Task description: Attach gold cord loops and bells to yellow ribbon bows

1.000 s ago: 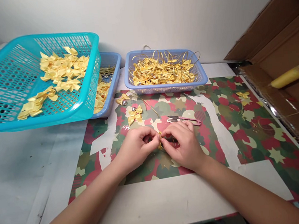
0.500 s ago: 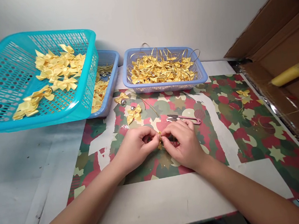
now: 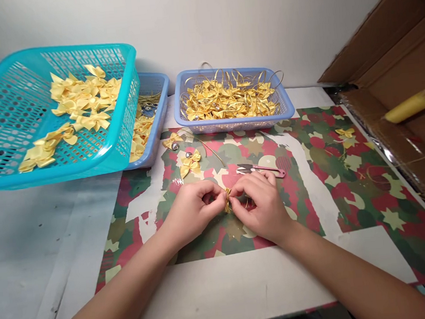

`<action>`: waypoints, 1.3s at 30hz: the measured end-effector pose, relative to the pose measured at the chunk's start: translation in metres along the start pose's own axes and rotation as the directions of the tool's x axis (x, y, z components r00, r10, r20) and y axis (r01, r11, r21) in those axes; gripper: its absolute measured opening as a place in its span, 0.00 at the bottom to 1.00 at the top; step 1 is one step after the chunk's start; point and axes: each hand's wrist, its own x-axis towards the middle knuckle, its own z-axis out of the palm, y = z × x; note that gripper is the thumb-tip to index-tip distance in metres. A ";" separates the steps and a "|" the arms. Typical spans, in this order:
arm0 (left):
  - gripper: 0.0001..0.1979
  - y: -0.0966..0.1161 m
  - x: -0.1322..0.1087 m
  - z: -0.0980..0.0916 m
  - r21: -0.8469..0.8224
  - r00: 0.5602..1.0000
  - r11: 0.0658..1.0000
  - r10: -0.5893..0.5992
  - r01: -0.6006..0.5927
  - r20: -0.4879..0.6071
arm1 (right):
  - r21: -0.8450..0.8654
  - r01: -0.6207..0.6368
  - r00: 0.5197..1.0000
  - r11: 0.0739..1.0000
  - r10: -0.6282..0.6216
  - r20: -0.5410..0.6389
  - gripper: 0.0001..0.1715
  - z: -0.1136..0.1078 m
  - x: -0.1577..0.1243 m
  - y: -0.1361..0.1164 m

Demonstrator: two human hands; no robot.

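My left hand point(image 3: 198, 206) and my right hand point(image 3: 259, 200) meet over the patterned paper, thumbs and forefingers pinched. Between the fingertips is a small yellow ribbon bow point(image 3: 228, 204), mostly covered by them. A thin gold cord point(image 3: 247, 201) shows under my right fingers. Just beyond the right hand lie thread snips point(image 3: 261, 169) with dark blades and a pink handle. Past the left hand rests a yellow bow with a silver bell point(image 3: 190, 163), and behind it another yellow bow point(image 3: 172, 140) with a bell. A loose gold cord point(image 3: 214, 152) lies beside them.
A turquoise basket point(image 3: 123, 133) of yellow bows stands at left, overlapping a blue basket point(image 3: 160, 109) with bows and gold cords. Another blue basket point(image 3: 235, 122) at the back holds corded bows. Bow scraps point(image 3: 346, 136) lie right, near a cardboard box point(image 3: 395, 71).
My hands stay nearly in place, still pinched together. The right fingertips have shifted slightly away from the left ones, so more of the yellow bow shows.
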 end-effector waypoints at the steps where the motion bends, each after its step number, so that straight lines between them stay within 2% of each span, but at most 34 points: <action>1: 0.11 0.000 0.000 0.000 0.000 1.000 1.000 0.000 0.000 -0.001 | 0.001 0.003 1.000 1.000 -0.003 -0.007 0.08 0.000 0.000 0.000; 10: 0.11 0.001 0.001 -0.001 -0.009 1.000 1.000 -0.011 0.011 0.004 | -0.019 0.077 0.990 0.997 -0.078 -0.114 0.11 0.002 0.001 0.001; 18: 0.11 0.001 -0.001 -0.003 -0.033 0.999 0.999 -0.032 0.032 -0.002 | 0.040 0.018 0.994 0.999 -0.014 -0.106 0.12 0.001 0.002 0.000; 26: 0.11 0.007 -0.004 0.002 -0.145 0.996 0.988 -0.057 0.047 -0.067 | 0.128 -0.055 0.994 0.990 0.067 -0.088 0.10 0.001 0.001 -0.001; 39: 0.12 0.008 -0.006 0.003 -0.155 0.994 0.984 -0.097 0.088 -0.046 | 0.064 0.028 0.992 0.998 -0.020 -0.121 0.11 0.000 0.002 0.000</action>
